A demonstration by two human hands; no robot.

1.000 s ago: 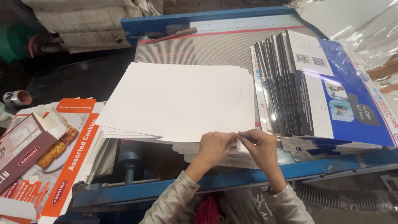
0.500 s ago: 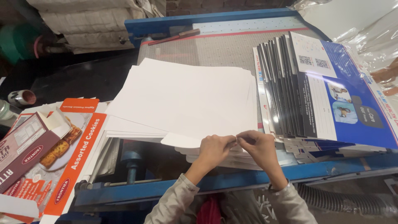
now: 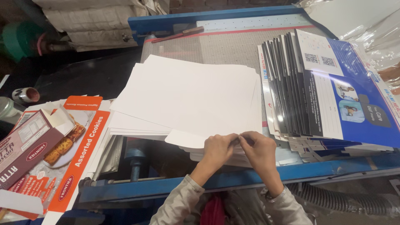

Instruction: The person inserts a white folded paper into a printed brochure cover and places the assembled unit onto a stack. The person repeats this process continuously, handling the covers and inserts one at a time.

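Light falls from above and slightly right, strong on the white sheets (image 3: 187,96), which look nearly washed out with little surface detail. The glossy blue printed covers (image 3: 354,108) carry soft glare. The upper left corner and the space under the blue surface (image 3: 233,179) sit in deep shadow. Focus is fairly sharp at centre; edges bend slightly.

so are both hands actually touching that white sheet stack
Touching. The head view shows the left hand and right hand with fingertips pinching the near edge of the white sheets, no gap visible.
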